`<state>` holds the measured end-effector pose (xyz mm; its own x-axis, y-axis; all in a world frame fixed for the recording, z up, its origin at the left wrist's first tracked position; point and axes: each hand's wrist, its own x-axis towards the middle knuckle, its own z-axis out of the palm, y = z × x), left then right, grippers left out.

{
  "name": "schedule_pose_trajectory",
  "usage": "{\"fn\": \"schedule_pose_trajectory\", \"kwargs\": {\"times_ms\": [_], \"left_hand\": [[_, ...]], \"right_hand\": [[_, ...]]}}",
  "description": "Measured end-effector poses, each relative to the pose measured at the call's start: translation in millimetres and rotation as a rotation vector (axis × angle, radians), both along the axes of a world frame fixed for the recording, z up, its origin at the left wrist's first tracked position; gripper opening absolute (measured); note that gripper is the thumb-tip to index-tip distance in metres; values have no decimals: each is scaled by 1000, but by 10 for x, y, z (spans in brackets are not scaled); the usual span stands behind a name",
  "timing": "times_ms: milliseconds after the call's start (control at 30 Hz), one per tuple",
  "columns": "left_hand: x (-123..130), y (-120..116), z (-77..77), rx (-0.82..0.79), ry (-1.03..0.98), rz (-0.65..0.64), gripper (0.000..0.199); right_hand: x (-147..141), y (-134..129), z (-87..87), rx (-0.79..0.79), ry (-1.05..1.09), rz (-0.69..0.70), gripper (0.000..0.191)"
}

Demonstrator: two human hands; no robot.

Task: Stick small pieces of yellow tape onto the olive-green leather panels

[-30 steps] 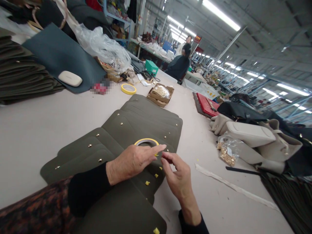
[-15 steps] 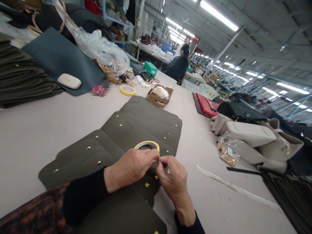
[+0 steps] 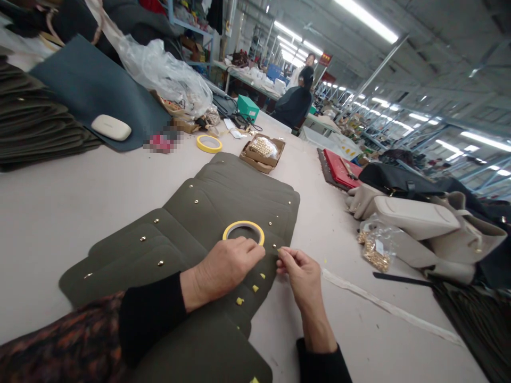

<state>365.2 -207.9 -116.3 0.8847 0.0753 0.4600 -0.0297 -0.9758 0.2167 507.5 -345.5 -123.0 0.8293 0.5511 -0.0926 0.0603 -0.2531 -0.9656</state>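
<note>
Olive panels (image 3: 231, 183), gold-studded (yellow bits (image 3: 255, 288) too), left hand (image 3: 223, 270) gripping tape roll (image 3: 241, 223), right hand (image 3: 304, 276) pinching scrap (image 3: 280, 250)

a broad pale pinkish-grey worktable (image 3: 131, 183) is covered at its centre by overlapping dark olive panels (image 3: 227, 197) with small gold studs. beyond them are set a yellow tape ring (image 3: 209, 143) and an open brown cardboard box (image 3: 263, 153); a long off-white strip (image 3: 383, 304) is laid at the right.
</note>
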Motion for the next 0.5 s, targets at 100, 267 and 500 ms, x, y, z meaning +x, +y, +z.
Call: {"fn": "schedule_pose_trajectory", "kwargs": {"times_ms": [100,267,500], "left_hand": [[47,69,-80,79,133,21,9],[57,77,-78,86,205,25,7],[39,80,-67,50,212,20,7]], "right_hand": [[87,-8,-43,-68,-82,47,37],[82,71,-50,-238,-400,116,30],[98,167,-24,-398,-774,200,22]]}}
